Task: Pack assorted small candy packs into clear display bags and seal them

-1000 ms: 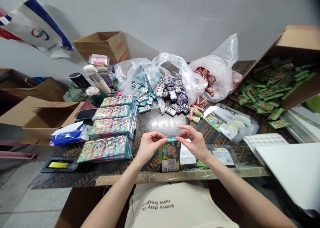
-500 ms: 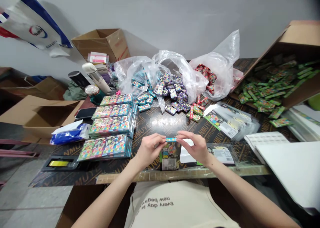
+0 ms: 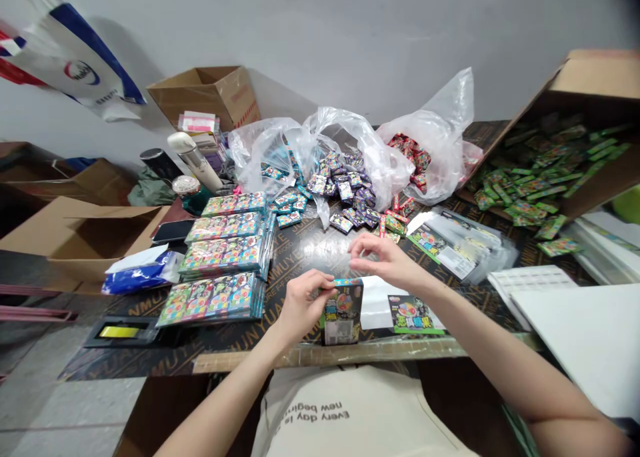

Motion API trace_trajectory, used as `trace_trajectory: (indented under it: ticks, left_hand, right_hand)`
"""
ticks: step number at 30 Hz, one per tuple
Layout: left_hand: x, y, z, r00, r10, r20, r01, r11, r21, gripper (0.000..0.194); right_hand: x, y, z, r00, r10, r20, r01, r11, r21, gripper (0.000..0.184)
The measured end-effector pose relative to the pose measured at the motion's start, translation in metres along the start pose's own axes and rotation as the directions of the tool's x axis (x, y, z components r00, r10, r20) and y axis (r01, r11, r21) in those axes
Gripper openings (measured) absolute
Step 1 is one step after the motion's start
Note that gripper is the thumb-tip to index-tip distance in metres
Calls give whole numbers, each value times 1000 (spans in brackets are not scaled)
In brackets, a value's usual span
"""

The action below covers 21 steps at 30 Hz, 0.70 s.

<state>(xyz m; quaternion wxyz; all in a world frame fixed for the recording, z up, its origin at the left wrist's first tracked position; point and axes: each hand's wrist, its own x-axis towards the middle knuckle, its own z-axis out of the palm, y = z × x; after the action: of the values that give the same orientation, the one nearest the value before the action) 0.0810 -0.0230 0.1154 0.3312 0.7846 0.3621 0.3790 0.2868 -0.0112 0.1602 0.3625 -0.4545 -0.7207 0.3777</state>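
Observation:
My left hand (image 3: 303, 301) pinches the top left edge of a clear packet with a colourful printed card (image 3: 341, 312), held upright at the table's near edge. My right hand (image 3: 385, 260) hovers just above and beyond the packet, fingers loosely curled and apart, holding nothing that I can see. A second flat packet with a green and red card (image 3: 414, 314) lies on the table to the right of the held one. Small purple sachets (image 3: 350, 203) lie a little beyond my right hand.
Stacks of filled packets (image 3: 225, 257) sit at left. Plastic bags of teal, purple (image 3: 345, 170) and red sachets (image 3: 415, 153) stand at the back. A tilted cardboard box of green sachets (image 3: 550, 163) is at right, empty sleeves (image 3: 457, 240) near it, an open box (image 3: 85, 233) at left.
My right hand has let go of the packet's top and lifted away toward the sachets. The left hand keeps the packet. The second packet on the table is now uncovered.

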Motion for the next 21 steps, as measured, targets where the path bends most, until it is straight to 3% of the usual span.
trace_trajectory:
  ticks: [1, 3, 5, 9, 16, 18, 21]
  left_hand:
    - [0, 0, 0, 999, -17, -27, 17, 1000, -19, 6]
    - [1, 1, 0, 998, -34, -47, 33, 999, -36, 5]
    - [1, 4, -1, 999, -29, -39, 28, 999, -39, 6]
    - [0, 7, 1, 998, -29, -56, 28, 999, -26, 8]
    - [-1, 5, 14, 979, -53, -194, 55, 998, 4, 18]
    - [-1, 3, 16, 979, -74, -189, 75, 997, 0, 16]
    - [-3, -1, 22, 961, -193, -196, 179, 980, -84, 15]
  right_hand:
    - [7, -2, -1, 987, 28, 156, -36, 998, 49, 23]
    - [18, -2, -2, 911, 84, 404, -139, 984, 109, 25]
    - [25, 0, 0, 846, 134, 516, -219, 970, 107, 25]
    - [33, 6, 3, 804, 175, 569, -267, 960, 81, 23]
    - [37, 19, 7, 780, 173, 601, -292, 950, 105, 26]
    - [34, 24, 11, 791, 184, 583, -299, 948, 106, 26]
    - [24, 27, 20, 848, 190, 496, -293, 946, 139, 23]
